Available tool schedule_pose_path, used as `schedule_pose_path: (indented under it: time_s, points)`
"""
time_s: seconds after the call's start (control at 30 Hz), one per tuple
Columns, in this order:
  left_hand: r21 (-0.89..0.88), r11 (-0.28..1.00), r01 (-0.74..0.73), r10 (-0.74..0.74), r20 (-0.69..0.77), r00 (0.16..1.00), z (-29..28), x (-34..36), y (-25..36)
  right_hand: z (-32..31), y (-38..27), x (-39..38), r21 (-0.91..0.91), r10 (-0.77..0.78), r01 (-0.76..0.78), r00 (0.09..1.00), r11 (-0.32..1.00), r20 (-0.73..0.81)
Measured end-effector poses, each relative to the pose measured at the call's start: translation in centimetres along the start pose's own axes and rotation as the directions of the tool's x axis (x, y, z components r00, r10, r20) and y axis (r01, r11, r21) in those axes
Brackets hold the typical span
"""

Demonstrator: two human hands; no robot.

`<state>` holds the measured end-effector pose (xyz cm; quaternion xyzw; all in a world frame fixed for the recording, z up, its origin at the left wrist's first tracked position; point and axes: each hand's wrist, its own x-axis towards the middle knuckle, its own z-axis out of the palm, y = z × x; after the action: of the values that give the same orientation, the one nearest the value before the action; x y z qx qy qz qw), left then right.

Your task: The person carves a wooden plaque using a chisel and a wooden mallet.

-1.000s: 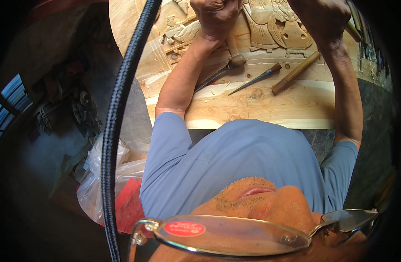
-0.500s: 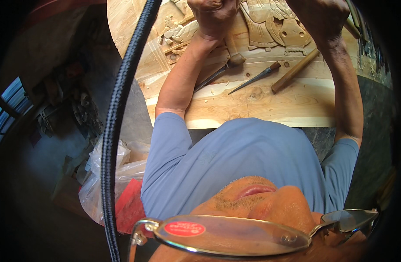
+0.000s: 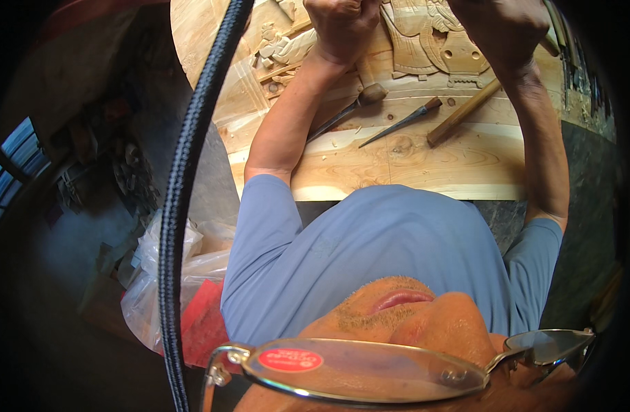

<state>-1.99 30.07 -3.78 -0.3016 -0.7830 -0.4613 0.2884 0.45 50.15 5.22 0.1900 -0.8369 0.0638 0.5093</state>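
Both of my hands work over a pale wooden board (image 3: 342,172) carved in relief. My left hand (image 3: 344,31) is closed at the top edge, above the carved part; whatever it grips is hidden. Further right, my right hand (image 3: 504,31) looks curled too, its fingers partly cut off by the picture's edge. Between them shows a carved figure (image 3: 414,51) with draped folds. Below the hands lie a chisel with a rounded wooden end (image 3: 371,95), a slim tapered chisel (image 3: 404,122) and a wooden handle (image 3: 462,113) that passes behind my right wrist.
Several dark tools (image 3: 582,75) stand in a row along the board's right side. A black braided cable (image 3: 184,178) hangs down the left of the view. Clear plastic bags (image 3: 153,275) and a red piece (image 3: 203,316) lie at lower left. Small wood chips dot the board.
My left hand has shifted slightly right and down. The right hand has moved very little, and the tools on the board lie as before.
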Motion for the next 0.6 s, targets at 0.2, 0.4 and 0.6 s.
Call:
schedule_pose_path:
  time_s: [0.2, 0.4, 0.6]
  points:
    - [-0.096, 0.956, 0.275, -0.267, 0.092, 0.959, -1.3, -2.3, -2.4, 2.1, -1.2, -1.0, 0.027, 0.07, -0.073, 0.993, 0.997, 0.091]
    - [-0.022, 0.997, 0.072, -0.072, -0.016, 0.997, -0.4, 0.0, -0.4, 1.3, 0.1, -0.6, -0.023, 0.027, -0.026, 0.999, 0.999, 0.036]
    - [-0.039, 0.994, 0.1, -0.101, -0.006, 0.995, 0.4, 0.5, 0.3, 0.9, 1.2, -1.1, -0.023, 0.018, -0.017, 0.999, 1.0, 0.029]
